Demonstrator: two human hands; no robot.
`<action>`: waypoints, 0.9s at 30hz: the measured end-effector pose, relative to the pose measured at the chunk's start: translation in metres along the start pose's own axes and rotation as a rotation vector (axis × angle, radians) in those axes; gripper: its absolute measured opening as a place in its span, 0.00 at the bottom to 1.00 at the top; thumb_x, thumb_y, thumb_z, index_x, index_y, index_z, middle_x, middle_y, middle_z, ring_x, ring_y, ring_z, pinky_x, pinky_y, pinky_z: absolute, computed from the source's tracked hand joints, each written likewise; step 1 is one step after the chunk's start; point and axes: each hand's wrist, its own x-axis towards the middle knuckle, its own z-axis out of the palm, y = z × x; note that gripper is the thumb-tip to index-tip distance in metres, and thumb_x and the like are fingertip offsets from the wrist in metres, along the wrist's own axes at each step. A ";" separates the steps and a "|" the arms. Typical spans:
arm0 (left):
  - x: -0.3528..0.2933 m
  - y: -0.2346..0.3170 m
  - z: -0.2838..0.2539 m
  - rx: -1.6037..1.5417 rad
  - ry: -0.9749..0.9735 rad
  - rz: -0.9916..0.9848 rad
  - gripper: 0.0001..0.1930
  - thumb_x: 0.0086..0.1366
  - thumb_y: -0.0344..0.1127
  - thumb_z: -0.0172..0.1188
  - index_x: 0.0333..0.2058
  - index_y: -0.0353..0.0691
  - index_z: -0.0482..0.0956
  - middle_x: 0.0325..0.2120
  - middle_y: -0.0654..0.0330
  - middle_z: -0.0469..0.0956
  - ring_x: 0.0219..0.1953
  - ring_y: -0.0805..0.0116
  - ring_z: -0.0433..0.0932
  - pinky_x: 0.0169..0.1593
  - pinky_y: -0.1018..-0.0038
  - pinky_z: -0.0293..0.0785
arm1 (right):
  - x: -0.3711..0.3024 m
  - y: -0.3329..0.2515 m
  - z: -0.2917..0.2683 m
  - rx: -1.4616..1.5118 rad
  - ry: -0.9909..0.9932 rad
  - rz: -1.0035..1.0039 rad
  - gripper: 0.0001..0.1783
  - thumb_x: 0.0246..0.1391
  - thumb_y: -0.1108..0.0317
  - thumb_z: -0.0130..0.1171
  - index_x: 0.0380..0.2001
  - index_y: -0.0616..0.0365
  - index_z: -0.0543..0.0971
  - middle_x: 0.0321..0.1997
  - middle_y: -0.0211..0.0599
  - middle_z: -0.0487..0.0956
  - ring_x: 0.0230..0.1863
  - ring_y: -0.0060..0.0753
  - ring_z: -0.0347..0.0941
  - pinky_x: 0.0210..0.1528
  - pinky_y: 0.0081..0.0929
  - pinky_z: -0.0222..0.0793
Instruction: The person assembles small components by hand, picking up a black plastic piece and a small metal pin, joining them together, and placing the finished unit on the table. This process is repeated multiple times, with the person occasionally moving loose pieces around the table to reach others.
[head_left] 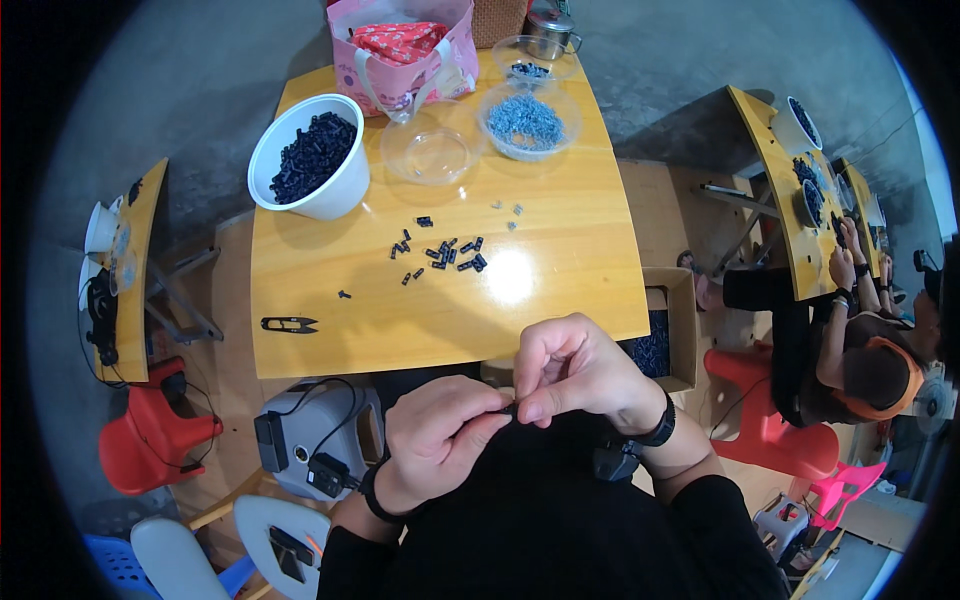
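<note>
The person's left hand [435, 432] and right hand [590, 375] met in front of the torso, just off the near edge of the wooden surface [580, 300]. Each grip was pinched, thumb against fingers, on a small dark piece [511, 409] held between them; the fingertips hid most of it. On the surface, loose dark pieces [479, 262] lay scattered near the middle, with black thread snips [288, 325] to their left. Farther back stood a white bucket [345, 195] heaped with dark parts, a clear bowl [535, 154] of small bluish-grey bits and a pink bag [405, 80].
</note>
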 end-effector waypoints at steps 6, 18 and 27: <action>0.005 0.008 0.005 0.063 -0.031 0.065 0.07 0.49 0.26 0.62 0.28 0.34 0.76 0.19 0.56 0.75 0.21 0.63 0.74 0.26 0.76 0.69 | -0.005 0.004 -0.006 -0.051 -0.032 -0.019 0.14 0.37 0.76 0.69 0.27 0.63 0.74 0.23 0.33 0.77 0.22 0.19 0.73 0.25 0.11 0.67; 0.010 0.011 0.008 0.177 -0.064 0.197 0.08 0.45 0.26 0.64 0.27 0.34 0.77 0.32 0.56 0.71 0.36 0.57 0.71 0.38 0.69 0.68 | -0.003 0.031 -0.019 0.212 -0.261 -0.055 0.24 0.40 0.67 0.69 0.41 0.66 0.74 0.38 0.33 0.76 0.37 0.19 0.69 0.39 0.18 0.64; 0.001 -0.017 0.022 0.095 -0.036 0.152 0.10 0.45 0.24 0.63 0.30 0.33 0.77 0.34 0.55 0.72 0.35 0.57 0.72 0.38 0.69 0.68 | -0.011 0.055 -0.023 0.173 -0.069 -0.107 0.22 0.45 0.63 0.65 0.41 0.65 0.74 0.34 0.31 0.75 0.33 0.18 0.68 0.35 0.16 0.63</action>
